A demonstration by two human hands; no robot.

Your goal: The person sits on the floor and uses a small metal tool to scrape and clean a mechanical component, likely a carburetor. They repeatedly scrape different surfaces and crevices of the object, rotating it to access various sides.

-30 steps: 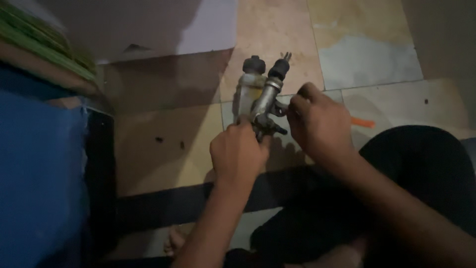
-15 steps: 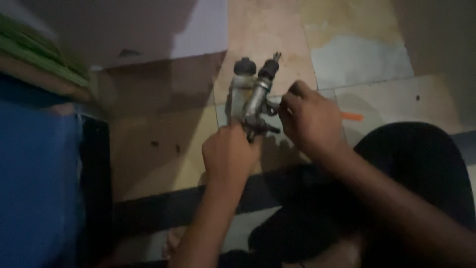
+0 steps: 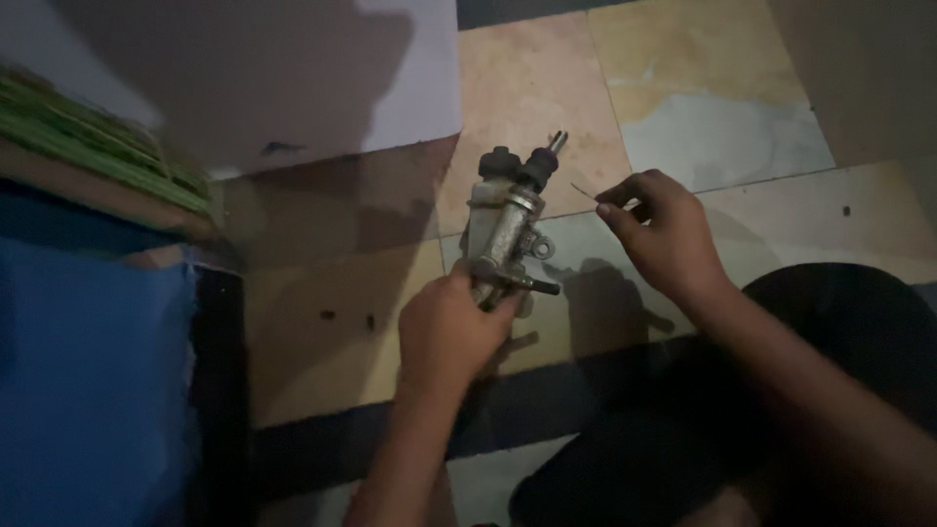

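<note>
The metal cylinder part [image 3: 508, 229], a grimy casting with a black rubber boot and a thin rod at its top end, sits in the left hand [image 3: 451, 330]. The fingers are wrapped shut round its lower end, so the body rises out of the fist toward 12 o'clock, tilted slightly to 1 o'clock, above the tiled floor [image 3: 683, 117]. At 3 o'clock from the part, just apart from it, the right hand [image 3: 664, 234] pinches a thin wire [image 3: 584, 191] between thumb and forefinger, the tip of the wire pointing toward 10 o'clock at the part's upper end without touching it.

There is one cylinder part, one wire and two hands. Both forearms come up from the bottom edge of the view: the left nearly straight toward 12 o'clock, the right slanting in from 4 o'clock with the wrist bent. A blue cloth [image 3: 88, 390] lies at 9 o'clock.
</note>
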